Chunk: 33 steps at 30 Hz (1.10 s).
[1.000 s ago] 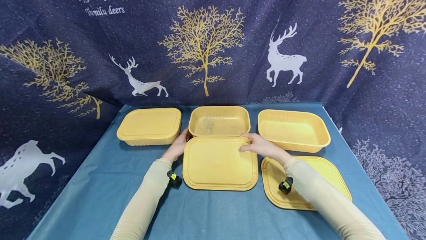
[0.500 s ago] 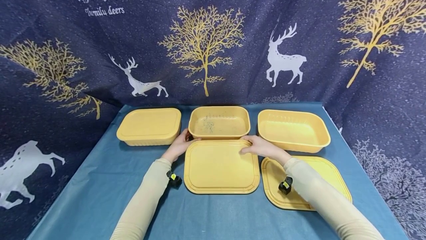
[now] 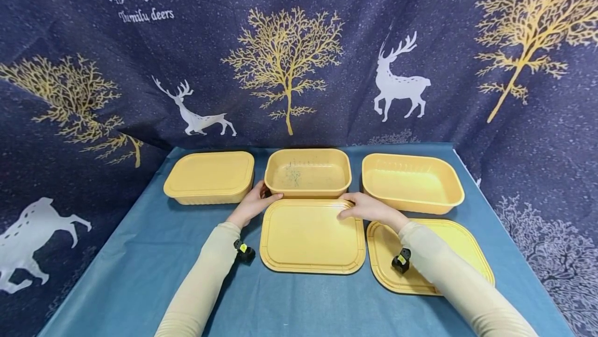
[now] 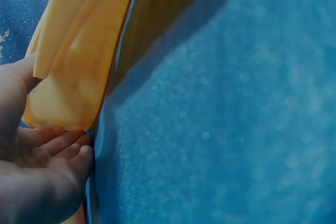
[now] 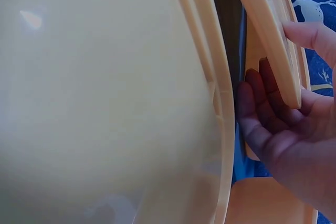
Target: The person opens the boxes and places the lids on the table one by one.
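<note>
My right hand (image 3: 368, 206) pinches the upper right corner of a yellow rectangular lid (image 3: 313, 238), thumb on its upper face and fingers below, as the right wrist view shows. This lid lies just in front of the middle yellow food container (image 3: 308, 193), which stands uncovered with small dark marks inside. At that container's front left corner, my left hand (image 3: 249, 206) holds it, the thumb along the front wall and the fingers against the left end. In the left wrist view, the end of the lid (image 4: 58, 35) partly covers the thumb.
A lidded yellow container (image 3: 210, 173) stands at the back left. On the right is an uncovered container (image 3: 411, 176), with a second loose lid (image 3: 453, 246) in front of it, under my right forearm. A blue cloth (image 3: 140, 274) covers the table; a printed curtain (image 3: 299, 67) hangs behind.
The lid has moved slightly toward me and to the right, away from the middle container's rim. My left thumb, earlier hidden by the lid, now shows. The containers have not moved.
</note>
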Each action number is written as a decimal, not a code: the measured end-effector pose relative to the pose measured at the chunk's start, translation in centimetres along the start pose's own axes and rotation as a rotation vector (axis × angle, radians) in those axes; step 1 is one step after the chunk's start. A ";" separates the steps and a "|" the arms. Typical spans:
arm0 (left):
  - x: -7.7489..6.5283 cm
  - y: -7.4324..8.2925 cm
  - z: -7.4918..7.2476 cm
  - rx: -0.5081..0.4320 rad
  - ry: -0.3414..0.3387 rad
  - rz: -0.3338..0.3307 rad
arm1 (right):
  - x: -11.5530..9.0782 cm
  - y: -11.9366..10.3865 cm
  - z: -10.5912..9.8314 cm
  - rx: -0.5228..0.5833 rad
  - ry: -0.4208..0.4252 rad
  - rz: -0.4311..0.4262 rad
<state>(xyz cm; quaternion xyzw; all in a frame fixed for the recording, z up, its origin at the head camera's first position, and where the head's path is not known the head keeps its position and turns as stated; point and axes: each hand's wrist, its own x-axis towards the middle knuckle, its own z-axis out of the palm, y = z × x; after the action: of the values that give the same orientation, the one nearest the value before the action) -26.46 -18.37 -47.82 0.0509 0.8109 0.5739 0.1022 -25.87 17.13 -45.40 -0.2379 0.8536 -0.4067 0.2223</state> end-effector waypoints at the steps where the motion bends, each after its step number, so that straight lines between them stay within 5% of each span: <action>1: 0.0 0.0 0.0 0.002 0.001 -0.001 | 0.0 0.1 0.0 -0.002 0.001 0.001; 33: -0.1 0.4 0.2 0.043 0.021 -0.023 | 0.4 0.7 0.2 -0.157 0.042 0.049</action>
<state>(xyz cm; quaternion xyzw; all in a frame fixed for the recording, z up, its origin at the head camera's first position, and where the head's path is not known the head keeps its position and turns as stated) -26.30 -18.05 -47.52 0.0378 0.8245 0.5558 0.0993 -26.21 17.23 -46.17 -0.2253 0.8929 -0.3377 0.1949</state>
